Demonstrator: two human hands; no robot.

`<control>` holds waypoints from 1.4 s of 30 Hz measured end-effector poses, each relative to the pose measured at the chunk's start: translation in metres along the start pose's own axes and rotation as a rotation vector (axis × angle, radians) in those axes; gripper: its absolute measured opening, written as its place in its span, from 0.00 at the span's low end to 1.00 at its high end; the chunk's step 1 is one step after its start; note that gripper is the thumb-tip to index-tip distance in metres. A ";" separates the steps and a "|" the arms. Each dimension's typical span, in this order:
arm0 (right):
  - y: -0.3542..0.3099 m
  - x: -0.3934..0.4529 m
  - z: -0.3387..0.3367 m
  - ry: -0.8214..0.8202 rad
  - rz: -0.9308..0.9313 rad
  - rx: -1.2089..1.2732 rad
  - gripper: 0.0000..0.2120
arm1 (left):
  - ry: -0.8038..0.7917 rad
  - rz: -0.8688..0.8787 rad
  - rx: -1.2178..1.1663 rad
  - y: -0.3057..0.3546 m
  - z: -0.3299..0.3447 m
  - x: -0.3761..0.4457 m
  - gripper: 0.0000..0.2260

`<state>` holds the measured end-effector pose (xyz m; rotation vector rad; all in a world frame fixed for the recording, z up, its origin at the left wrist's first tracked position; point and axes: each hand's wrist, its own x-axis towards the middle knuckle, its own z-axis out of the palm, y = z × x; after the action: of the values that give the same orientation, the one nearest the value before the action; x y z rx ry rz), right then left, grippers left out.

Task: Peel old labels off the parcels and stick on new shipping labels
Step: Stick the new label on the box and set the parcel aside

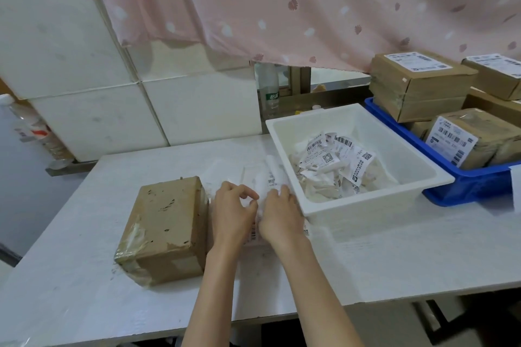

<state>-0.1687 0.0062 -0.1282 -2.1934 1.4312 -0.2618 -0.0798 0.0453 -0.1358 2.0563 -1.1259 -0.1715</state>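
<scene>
A brown cardboard parcel (165,229) with torn label traces on top lies on the white table (394,267), left of my hands. Between the parcel and a white bin lies a pile of white shipping labels (253,177) with barcodes. My left hand (232,213) is over the labels with fingers curled, the fingertips pinching at a label edge. My right hand (279,215) rests on the same labels, fingers bent down onto the paper. What exactly each hand grips is partly hidden.
A white plastic bin (417,160) holding several crumpled old labels stands right of my hands. A blue crate (465,186) with several labelled brown parcels (423,84) is at the far right. A pink curtain hangs behind; a bottle (269,87) stands at the back.
</scene>
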 end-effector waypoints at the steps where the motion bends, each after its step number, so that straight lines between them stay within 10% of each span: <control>1: 0.002 0.002 0.000 0.040 -0.008 0.013 0.19 | -0.019 -0.009 0.003 0.000 0.000 0.000 0.06; 17: 0.012 0.004 0.022 0.272 -0.043 0.245 0.17 | -0.094 -0.203 0.003 -0.004 0.011 -0.003 0.26; 26: 0.017 0.014 0.023 0.340 -0.071 0.407 0.06 | -0.001 -0.240 -0.205 0.003 0.004 -0.007 0.04; 35: 0.006 -0.003 0.014 0.362 -0.199 0.716 0.03 | -0.097 -0.428 -0.910 0.011 -0.008 -0.006 0.07; 42: 0.002 -0.007 0.005 0.355 -0.165 0.884 0.06 | -0.075 -0.430 -1.001 0.015 -0.014 -0.009 0.06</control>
<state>-0.1714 0.0134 -0.1328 -1.5499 0.9909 -1.1436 -0.0884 0.0554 -0.1176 1.3326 -0.4359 -0.8417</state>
